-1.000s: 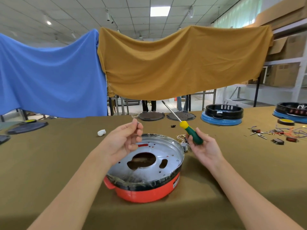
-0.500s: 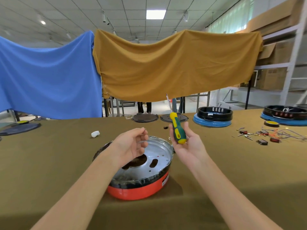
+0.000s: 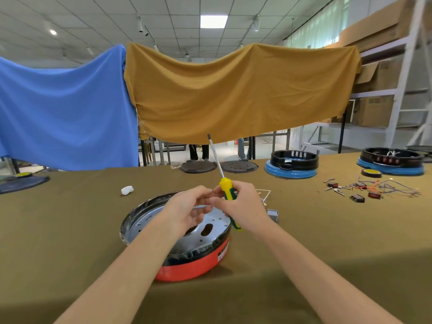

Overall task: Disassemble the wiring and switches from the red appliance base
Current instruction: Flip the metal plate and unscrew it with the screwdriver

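The round red appliance base (image 3: 187, 268) with its perforated silver metal plate sits on the olive-green cloth tabletop (image 3: 70, 230), directly below both hands. The right hand (image 3: 243, 206) grips the yellow-and-green handle of a screwdriver (image 3: 228, 195), shaft pointing up and away. The left hand (image 3: 187, 206) meets it with curled fingers; whether it pinches anything, I cannot tell. Loose wires and small switches (image 3: 364, 189) lie far right.

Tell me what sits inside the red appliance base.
Inside the red appliance base sits a silver metal plate with cut-out holes, ringed by a black rim. The left hand and right hand, gripping a screwdriver, cover its middle; anything beneath the plate is hidden.
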`<state>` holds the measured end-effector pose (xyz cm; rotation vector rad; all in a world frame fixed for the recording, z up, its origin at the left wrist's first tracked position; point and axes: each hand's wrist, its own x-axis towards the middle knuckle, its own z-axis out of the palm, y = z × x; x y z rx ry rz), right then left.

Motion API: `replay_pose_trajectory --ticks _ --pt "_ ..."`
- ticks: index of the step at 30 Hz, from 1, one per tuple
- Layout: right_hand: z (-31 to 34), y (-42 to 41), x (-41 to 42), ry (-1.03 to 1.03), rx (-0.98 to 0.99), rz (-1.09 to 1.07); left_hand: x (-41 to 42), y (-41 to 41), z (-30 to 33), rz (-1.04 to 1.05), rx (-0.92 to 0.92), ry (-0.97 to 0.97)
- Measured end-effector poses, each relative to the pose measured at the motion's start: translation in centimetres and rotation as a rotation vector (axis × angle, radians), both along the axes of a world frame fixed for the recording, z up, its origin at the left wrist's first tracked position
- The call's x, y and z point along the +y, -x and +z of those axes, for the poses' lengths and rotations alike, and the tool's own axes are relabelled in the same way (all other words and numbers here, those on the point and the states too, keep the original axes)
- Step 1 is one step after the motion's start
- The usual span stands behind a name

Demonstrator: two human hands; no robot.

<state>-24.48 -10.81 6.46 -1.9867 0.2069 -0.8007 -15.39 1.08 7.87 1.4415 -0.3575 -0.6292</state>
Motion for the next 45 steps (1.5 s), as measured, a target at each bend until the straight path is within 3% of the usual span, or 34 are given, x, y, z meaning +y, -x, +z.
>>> replay_pose_trajectory --ticks 4,11,13,16,19,23,29,31,35,37,41,45 --pt "-0.5 -0.9 -0.1 0.138 -0.052 -0.083 0.1 0.1 -0.1 0.012 -0.061 -0.056" --pt "-0.2 -1.2 -1.6 0.238 0.045 -0.043 1.0 -0.3 0.0 -0.110 -0.316 -0.262" --pt "0.0 -1.1 -3.4 0.133 0.099 -0.109 1.4 -0.8 -0.1 -0.123 -0.521 -0.379" --pt "-0.2 0.0 -8.2 0.119 0.246 -0.337 2.9 -2.9 -0.3 -0.054 -1.007 -0.728" --pt "-1.5 1.6 -13.3 0.196 0.503 -0.557 4.8 -5.8 -0.6 0.135 -1.147 -1.028" --pt "-3.5 1.9 -16.1 0.224 0.730 -0.615 6.7 -8.9 -0.8 0.195 -0.950 -1.187" --pt "-4.3 0.5 -16.2 0.170 0.735 -0.581 8.1 -10.7 -1.7 0.100 -0.707 -1.004" --pt "-4.0 0.6 -16.5 0.055 0.677 -0.549 8.3 -10.6 -1.8 0.123 -0.690 -0.952" --pt "-3.7 1.4 -17.1 -0.326 0.310 -0.574 8.4 -10.9 -1.6 0.155 -0.638 -0.897" --pt "-3.2 1.8 -16.7 -0.421 0.227 -0.556 8.5 -11.1 -1.3 0.161 -0.593 -0.847" --pt "-1.5 1.8 -14.8 -0.448 0.249 -0.479 8.6 -10.8 -0.7 0.230 -0.495 -0.726" --pt "-0.2 0.9 -11.5 -0.500 0.328 -0.199 8.6 -9.8 -0.6 0.230 -0.319 -0.503"
